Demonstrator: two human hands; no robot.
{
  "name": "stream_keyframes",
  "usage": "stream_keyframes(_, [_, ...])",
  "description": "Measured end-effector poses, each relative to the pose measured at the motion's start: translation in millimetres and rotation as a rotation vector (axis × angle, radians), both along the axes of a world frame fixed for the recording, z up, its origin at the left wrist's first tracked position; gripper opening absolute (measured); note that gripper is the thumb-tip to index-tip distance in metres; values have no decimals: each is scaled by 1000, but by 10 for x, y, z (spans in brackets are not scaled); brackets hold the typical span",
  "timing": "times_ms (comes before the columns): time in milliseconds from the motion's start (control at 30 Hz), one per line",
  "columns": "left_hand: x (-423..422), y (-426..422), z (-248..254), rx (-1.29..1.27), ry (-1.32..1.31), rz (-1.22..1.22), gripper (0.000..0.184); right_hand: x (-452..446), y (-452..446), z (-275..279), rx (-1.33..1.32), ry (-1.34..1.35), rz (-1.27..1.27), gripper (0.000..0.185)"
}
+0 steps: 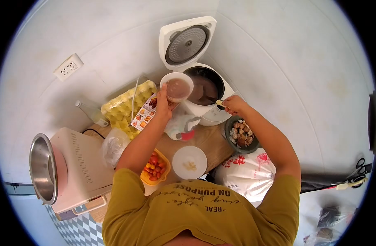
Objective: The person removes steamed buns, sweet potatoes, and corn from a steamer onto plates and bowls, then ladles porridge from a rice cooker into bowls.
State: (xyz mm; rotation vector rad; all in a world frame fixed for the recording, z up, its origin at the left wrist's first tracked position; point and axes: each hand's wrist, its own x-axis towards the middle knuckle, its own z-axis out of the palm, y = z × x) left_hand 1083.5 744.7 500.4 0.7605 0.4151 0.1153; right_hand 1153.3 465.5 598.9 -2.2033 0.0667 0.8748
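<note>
A white bowl (177, 87) with brownish-pink porridge-like food is in my left hand (165, 102), held beside the rice cooker (214, 115). The cooker's lid (188, 43) stands raised. Inside its dark inner pot (204, 84) lies more of the same brownish food. My right hand (234, 105) is closed on the light handle of a ladle (220, 103), whose dark end reaches into the pot at its right side. The ladle's head is hard to make out in the food.
Nearby are a bowl of garlic or shallots (241, 134), a white plate with pale pieces (189, 162), a yellow basket of tomatoes (155, 167), egg trays (128, 104), a glass bottle (92, 113), a white bag (249, 174), and a steel basin (43, 169) on a beige appliance (83, 160).
</note>
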Motion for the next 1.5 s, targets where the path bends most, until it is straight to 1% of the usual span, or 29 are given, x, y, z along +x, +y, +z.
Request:
stream_keyframes(33, [-28,-3,59,8,8,1,57,4,-9,17,114,157,-129,20])
stream_keyframes(133, [-88,-25,152,96,65,91,56,-155,-102,188,274,227,-270,24])
stream_keyframes(333, [-88,-106,148,128,142,159,64,-396,-286,746,372,76,-222,27])
stream_keyframes(500, [19,-252,59,169,164,125,64,-498,-355,1148,368,1,-167,30])
stream_keyframes(633, [132,-354,34,113,119,36,62,-578,-363,1248,350,-44,-121,33])
stream_keyframes(733, [159,-456,96,110,167,56,60,-695,-326,1137,261,-238,-57,34])
stream_keyframes(833, [207,-461,47,96,145,33,60,-760,-353,1032,172,-406,57,34])
stream_keyframes(933, [218,-444,18,52,69,9,60,-816,-324,1126,375,-157,-161,31])
stream_keyframes(1033, [146,-404,62,36,62,-17,63,-700,-490,1039,615,86,-241,28])
stream_keyframes(1133, [-29,-370,216,-38,-44,-35,58,-619,-512,927,633,78,-245,27])
stream_keyframes(1233, [-248,-348,403,0,-6,-7,53,-442,-431,613,294,-196,-75,28])
stream_keyframes(1333, [-420,-282,375,-27,-7,41,53,-190,-320,89,-253,-692,282,27])
stream_keyframes(1433, [-750,-247,521,14,-9,70,53,-168,-25,-74,-463,-703,318,25])
stream_keyframes(1500, [-986,-228,608,13,9,65,53,63,81,-566,-207,-615,144,19])
